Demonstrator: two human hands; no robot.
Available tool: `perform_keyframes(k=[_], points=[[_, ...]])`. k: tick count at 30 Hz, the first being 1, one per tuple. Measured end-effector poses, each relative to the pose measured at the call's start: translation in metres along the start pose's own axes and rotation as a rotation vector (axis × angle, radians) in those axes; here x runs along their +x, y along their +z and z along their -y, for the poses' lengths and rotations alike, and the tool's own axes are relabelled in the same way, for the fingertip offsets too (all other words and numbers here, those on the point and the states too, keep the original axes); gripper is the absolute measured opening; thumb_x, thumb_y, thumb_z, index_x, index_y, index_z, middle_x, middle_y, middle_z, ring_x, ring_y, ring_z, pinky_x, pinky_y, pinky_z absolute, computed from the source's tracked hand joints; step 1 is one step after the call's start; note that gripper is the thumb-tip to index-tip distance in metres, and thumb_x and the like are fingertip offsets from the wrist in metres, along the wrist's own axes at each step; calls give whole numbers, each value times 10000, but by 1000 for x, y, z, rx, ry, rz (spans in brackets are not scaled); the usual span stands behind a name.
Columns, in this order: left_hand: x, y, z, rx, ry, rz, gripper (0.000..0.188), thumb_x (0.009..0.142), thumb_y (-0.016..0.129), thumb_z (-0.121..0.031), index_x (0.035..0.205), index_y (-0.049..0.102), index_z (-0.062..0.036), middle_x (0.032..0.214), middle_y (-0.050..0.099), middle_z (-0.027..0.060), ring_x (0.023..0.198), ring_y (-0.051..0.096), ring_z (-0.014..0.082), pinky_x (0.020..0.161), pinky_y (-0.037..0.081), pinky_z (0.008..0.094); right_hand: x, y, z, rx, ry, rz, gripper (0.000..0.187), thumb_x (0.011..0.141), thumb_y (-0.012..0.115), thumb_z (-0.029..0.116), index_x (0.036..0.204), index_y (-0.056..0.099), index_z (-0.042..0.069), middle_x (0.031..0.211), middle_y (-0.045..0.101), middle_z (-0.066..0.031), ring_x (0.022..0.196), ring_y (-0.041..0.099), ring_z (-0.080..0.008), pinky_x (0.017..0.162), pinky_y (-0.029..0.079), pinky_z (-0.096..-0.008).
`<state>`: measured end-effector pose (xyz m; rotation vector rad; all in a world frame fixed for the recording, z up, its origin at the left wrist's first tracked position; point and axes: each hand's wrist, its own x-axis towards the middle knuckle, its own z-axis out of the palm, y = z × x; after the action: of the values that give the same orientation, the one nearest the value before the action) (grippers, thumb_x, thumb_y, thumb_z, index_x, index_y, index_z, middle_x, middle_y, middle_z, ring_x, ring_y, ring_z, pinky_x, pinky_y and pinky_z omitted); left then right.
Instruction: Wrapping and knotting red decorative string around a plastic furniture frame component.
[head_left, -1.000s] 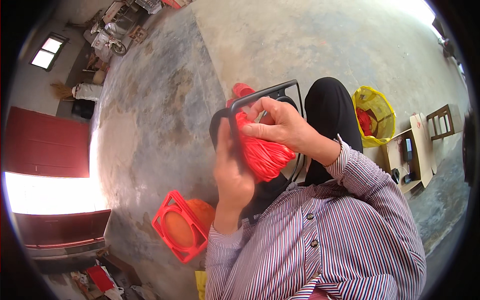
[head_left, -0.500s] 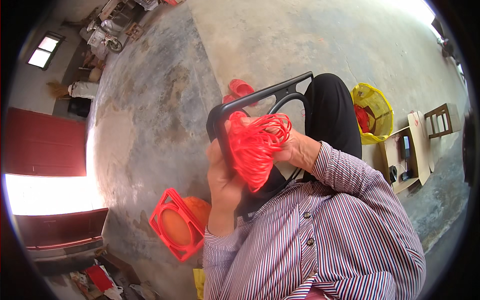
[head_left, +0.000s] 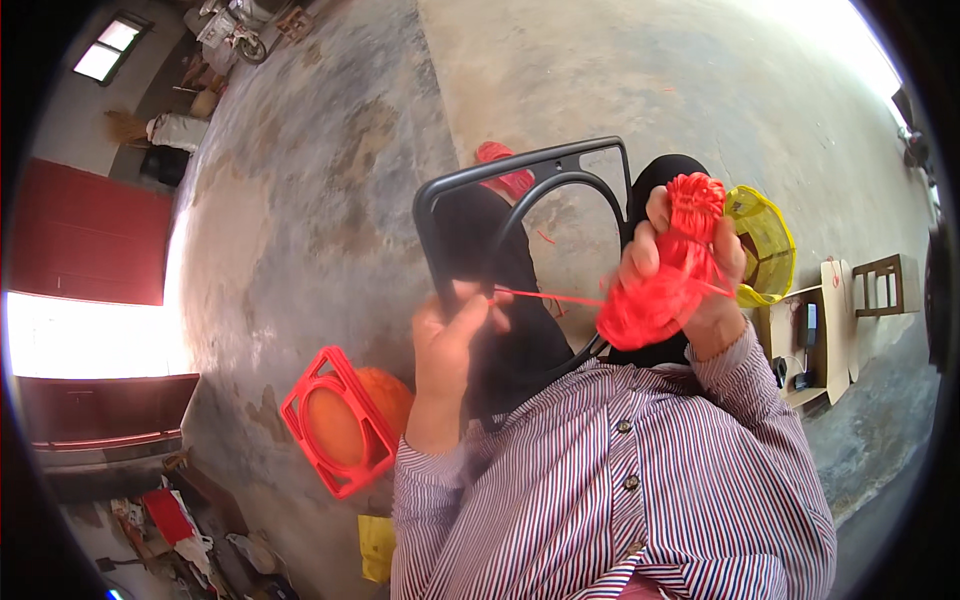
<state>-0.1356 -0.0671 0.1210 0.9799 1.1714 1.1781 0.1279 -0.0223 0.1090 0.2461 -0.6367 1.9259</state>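
Note:
My right hand (head_left: 714, 328) is wrapped round a thick bundle of red cord (head_left: 684, 250), holding it above my right knee. From the bundle a taut strand (head_left: 550, 297) runs left to my left hand (head_left: 445, 345). There, thumb and fingers are pinched on the strand beside the lower left side of a black frame (head_left: 525, 170). The frame is rectangular with a round ring inside and rests tilted across my lap. Part of its left side is hidden behind my left hand.
Left of me on the floor stands a red frame (head_left: 346, 478) with an orange round object (head_left: 335, 428). A yellow basket (head_left: 788, 250) is beyond my right knee, near an open cardboard box (head_left: 838, 330) and a wooden stool (head_left: 885, 288). Yellow material (head_left: 376, 545) lies at lower left.
My right hand has carried the cord bundle right, away from the black frame. A strand now stretches between the hands. My left hand stays near the frame's left side.

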Motion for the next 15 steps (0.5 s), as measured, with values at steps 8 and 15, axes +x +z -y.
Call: perform_keyframes(k=[8, 15], points=[[-1, -9, -7, 50, -7, -111, 168, 934, 554, -130, 974, 536, 32, 706, 646, 191, 575, 625, 223, 564, 531, 316, -6, 10, -8, -504, 206, -822, 454, 980, 450, 522, 1066, 493, 79, 739, 583, -49, 626, 568, -171, 591, 482, -331], [-18, -1, -15, 22, 118, -52, 402, 1020, 450, -359, 946, 531, 27, 718, 642, 193, 577, 613, 207, 563, 514, 295, -13, -9, -46, -1484, 554, -7, 307, 802, 712, 181, 1046, 655, 2, 1087, 645, -166, 1016, 641, -299, 875, 503, -353]])
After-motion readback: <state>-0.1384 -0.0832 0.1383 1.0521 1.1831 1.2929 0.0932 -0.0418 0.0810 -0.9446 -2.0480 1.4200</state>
